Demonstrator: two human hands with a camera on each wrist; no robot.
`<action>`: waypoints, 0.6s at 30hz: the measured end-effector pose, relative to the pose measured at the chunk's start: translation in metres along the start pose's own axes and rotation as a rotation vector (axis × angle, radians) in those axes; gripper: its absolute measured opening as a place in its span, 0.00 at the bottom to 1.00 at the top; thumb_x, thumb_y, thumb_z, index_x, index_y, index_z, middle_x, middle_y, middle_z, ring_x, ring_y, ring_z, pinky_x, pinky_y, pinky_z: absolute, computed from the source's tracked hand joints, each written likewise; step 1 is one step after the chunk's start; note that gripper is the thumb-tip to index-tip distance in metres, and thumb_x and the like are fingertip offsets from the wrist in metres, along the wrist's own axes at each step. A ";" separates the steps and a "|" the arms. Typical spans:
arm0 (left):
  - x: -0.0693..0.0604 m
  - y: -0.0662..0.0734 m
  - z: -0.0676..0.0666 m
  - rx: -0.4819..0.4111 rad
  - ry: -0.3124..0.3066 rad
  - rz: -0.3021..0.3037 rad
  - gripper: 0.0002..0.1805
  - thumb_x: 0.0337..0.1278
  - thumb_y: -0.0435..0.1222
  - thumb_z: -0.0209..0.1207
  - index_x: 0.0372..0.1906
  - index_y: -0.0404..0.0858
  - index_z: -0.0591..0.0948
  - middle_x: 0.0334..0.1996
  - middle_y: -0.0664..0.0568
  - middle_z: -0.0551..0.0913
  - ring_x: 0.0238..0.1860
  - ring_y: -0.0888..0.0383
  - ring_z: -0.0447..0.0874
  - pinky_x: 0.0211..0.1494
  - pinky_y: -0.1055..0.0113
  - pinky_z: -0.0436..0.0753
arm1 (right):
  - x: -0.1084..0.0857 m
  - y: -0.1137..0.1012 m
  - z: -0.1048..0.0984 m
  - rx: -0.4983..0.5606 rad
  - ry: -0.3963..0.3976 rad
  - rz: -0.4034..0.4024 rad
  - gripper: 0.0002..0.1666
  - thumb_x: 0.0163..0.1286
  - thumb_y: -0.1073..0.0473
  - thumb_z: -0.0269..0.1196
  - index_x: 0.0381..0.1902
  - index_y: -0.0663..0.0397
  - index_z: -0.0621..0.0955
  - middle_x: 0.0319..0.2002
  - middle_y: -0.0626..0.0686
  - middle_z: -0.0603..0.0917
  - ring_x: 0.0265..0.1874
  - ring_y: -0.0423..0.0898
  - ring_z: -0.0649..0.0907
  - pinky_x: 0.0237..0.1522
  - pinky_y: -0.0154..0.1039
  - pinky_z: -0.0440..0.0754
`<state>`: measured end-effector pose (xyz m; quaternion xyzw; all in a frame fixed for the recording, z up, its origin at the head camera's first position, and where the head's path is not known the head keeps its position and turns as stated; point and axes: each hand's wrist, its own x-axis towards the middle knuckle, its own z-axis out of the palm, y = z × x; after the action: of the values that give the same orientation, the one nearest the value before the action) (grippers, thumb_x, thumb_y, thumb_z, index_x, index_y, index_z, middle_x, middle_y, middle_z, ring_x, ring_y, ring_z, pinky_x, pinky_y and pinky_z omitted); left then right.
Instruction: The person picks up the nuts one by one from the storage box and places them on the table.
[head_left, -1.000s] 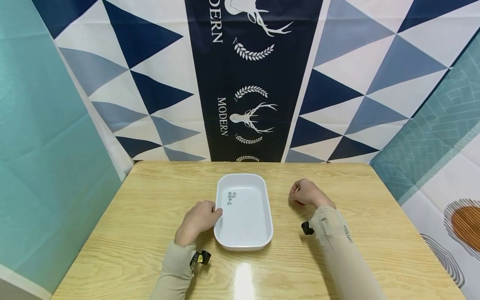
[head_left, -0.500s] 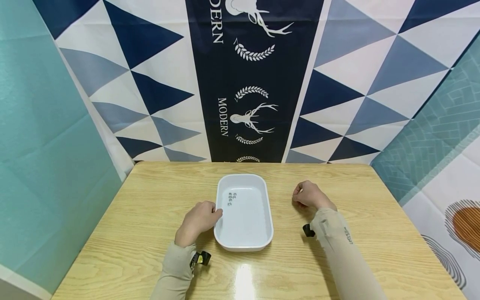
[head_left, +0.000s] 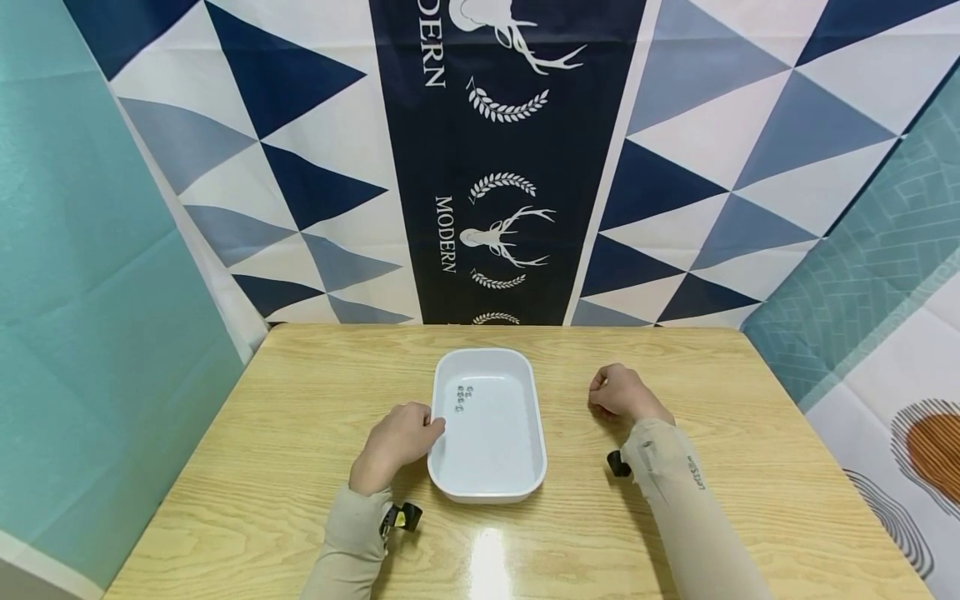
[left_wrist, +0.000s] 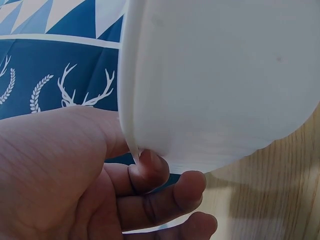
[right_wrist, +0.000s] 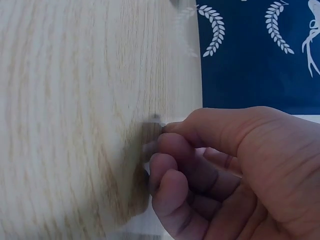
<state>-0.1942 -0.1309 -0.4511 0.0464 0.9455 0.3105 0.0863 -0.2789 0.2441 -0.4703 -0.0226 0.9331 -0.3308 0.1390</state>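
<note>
In the head view, a white rectangular tray [head_left: 491,442] with raised walls sits on the wooden table. Several tiny grey pieces [head_left: 461,399] lie in its left part, too small to identify. My left hand [head_left: 399,437] grips the tray's left wall; the left wrist view shows curled fingers [left_wrist: 187,189] against its outer side. To the right of the tray, my right hand [head_left: 619,392] is low over the table with curled fingers. A tiny dark speck [right_wrist: 156,116] shows by the thumb tip in the right wrist view; whether anything is pinched is unclear.
The wooden table [head_left: 300,375] ends at a wall hanging [head_left: 517,150] with triangles and deer heads. Teal sheets [head_left: 105,333] hang on the left side, and patterned fabric is at the right. Each wrist carries a small black device [head_left: 408,516].
My right hand has shifted slightly right and nearer to me, away from the tray. The left hand, tray and grey pieces look unmoved.
</note>
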 end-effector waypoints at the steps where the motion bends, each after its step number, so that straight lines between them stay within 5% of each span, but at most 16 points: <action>1: 0.000 0.000 0.000 -0.003 -0.001 0.000 0.19 0.70 0.44 0.54 0.20 0.43 0.74 0.16 0.54 0.71 0.18 0.58 0.68 0.21 0.66 0.65 | 0.000 0.000 0.000 0.004 0.002 0.007 0.03 0.68 0.66 0.59 0.37 0.61 0.79 0.20 0.53 0.82 0.18 0.44 0.79 0.24 0.37 0.77; 18: 0.000 -0.001 0.001 -0.005 0.005 -0.001 0.19 0.70 0.44 0.53 0.21 0.43 0.74 0.16 0.54 0.71 0.18 0.58 0.67 0.21 0.66 0.64 | -0.003 0.009 -0.004 -0.009 0.028 -0.007 0.04 0.68 0.65 0.58 0.38 0.62 0.79 0.19 0.53 0.82 0.17 0.44 0.78 0.24 0.37 0.76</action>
<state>-0.1941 -0.1310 -0.4529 0.0449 0.9449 0.3131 0.0841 -0.2767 0.2535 -0.4725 -0.0218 0.9363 -0.3275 0.1248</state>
